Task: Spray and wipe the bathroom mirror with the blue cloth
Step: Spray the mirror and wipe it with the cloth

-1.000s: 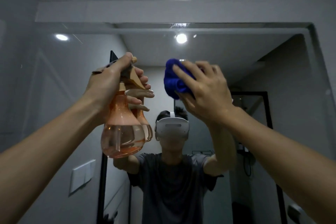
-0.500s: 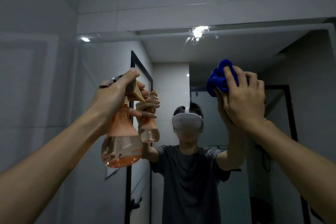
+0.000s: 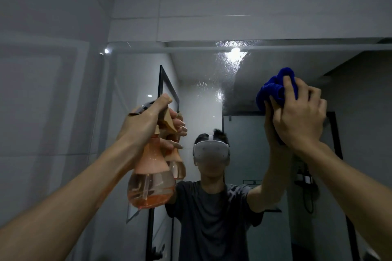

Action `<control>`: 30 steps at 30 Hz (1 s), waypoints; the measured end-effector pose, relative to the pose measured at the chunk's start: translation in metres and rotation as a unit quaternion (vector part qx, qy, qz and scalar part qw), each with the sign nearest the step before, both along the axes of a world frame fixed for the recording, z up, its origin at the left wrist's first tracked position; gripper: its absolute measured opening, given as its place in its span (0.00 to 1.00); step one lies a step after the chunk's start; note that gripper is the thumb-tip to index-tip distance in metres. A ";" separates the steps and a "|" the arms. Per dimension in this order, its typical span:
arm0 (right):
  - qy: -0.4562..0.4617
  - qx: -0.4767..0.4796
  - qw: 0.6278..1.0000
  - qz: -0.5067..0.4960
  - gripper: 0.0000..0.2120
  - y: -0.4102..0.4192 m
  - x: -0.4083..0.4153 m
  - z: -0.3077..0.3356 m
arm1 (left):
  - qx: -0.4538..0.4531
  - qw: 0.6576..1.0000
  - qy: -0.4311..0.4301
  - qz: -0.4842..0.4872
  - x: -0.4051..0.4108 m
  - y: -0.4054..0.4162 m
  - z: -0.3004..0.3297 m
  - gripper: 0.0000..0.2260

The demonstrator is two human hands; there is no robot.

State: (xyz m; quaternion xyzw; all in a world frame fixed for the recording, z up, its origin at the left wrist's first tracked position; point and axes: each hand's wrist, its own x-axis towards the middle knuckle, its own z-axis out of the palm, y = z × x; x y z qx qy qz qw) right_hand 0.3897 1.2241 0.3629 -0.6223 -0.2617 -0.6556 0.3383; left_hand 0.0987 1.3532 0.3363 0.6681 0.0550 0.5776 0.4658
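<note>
Near the mirror's top edge: droplets (image 3: 228, 65) now speckle the glass beside the ceiling-light glare, where a second ago it looked dry.
Meaning: spraying looks done here; wiping comes next.
Mirror (image 3: 265, 133): fills the wall ahead.
Right hand (image 3: 297, 116): raised, fingers clenched around the bunched blue cloth (image 3: 273, 89), pressed against the glass, right of the wet patch.
Left hand (image 3: 146, 121): raised, fingers wrapped on the orange spray bottle (image 3: 150, 180), thumb on top.
</note>
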 end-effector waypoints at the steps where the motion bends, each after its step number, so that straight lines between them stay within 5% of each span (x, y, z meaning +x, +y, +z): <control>1: -0.001 0.006 1.000 0.005 0.28 0.003 -0.004 0.009 | 0.004 1.000 0.000 -0.005 0.000 0.002 0.001 0.19; 8: 0.000 0.005 0.999 0.041 0.30 0.067 -0.081 0.067 | 0.034 0.997 -0.020 -0.059 -0.015 0.005 0.016 0.18; 11: -0.106 -0.082 0.991 0.029 0.31 0.101 -0.109 0.038 | 0.042 0.997 -0.019 -0.065 -0.024 0.011 0.017 0.19; 15: -0.296 -0.242 0.924 0.012 0.30 0.104 -0.104 -0.010 | 0.051 0.998 -0.015 -0.037 -0.034 0.021 0.019 0.20; 18: -0.344 -0.268 0.900 -0.006 0.30 0.086 -0.081 -0.002 | 0.028 0.998 -0.022 -0.061 -0.032 0.024 0.019 0.20; 21: -0.296 -0.181 0.938 -0.011 0.27 0.060 -0.052 0.035 | 0.012 0.996 -0.020 -0.084 -0.025 0.027 0.018 0.17; 25: -0.094 -0.004 0.996 -0.007 0.28 0.023 -0.015 0.093 | 0.016 0.995 -0.016 -0.093 -0.016 0.034 0.022 0.19; 30: 0.051 0.117 0.992 -0.012 0.24 0.054 -0.043 0.129 | 0.015 0.994 -0.017 -0.103 -0.011 0.038 0.027 0.20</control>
